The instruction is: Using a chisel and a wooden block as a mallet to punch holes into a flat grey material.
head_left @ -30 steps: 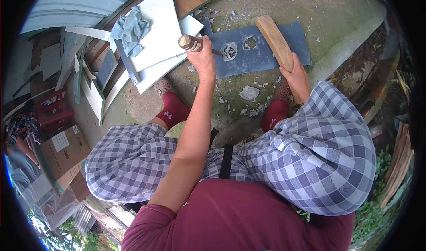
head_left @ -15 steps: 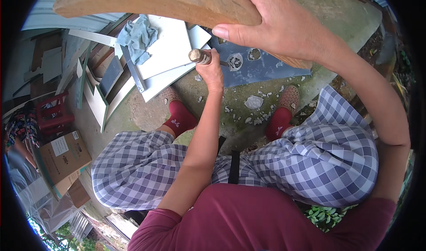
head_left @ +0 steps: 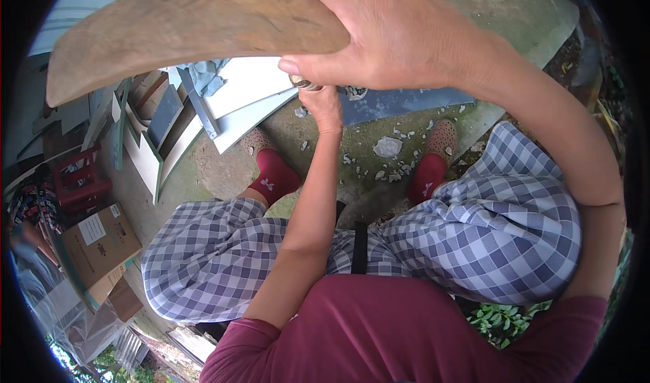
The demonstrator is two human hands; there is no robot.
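My right hand (head_left: 399,37) is closed round a thick, curved wooden block (head_left: 196,24), raised high near the top of the picture. Lower down, my left hand (head_left: 321,107) grips a chisel by its worn wooden handle (head_left: 302,82); the butt end points up and to the left. The chisel's blade is mostly hidden behind my right hand. On the ground beyond lies a dark grey sheet (head_left: 413,107) with a ragged, broken patch (head_left: 357,93) near the chisel. The block and right hand cover the rest of the sheet's far side.
White boards (head_left: 254,112) lie left of the sheet, with a blue-grey cloth (head_left: 205,77) partly on them. Broken pale chips (head_left: 387,146) are scattered between my feet. Farther left are angled offcuts (head_left: 145,156), a red plastic stool (head_left: 82,178) and a cardboard box (head_left: 101,244).
My right hand and the wooden block have shifted left and appear larger, now covering much of the cloth and sheet. My left hand stays almost in place on the chisel.
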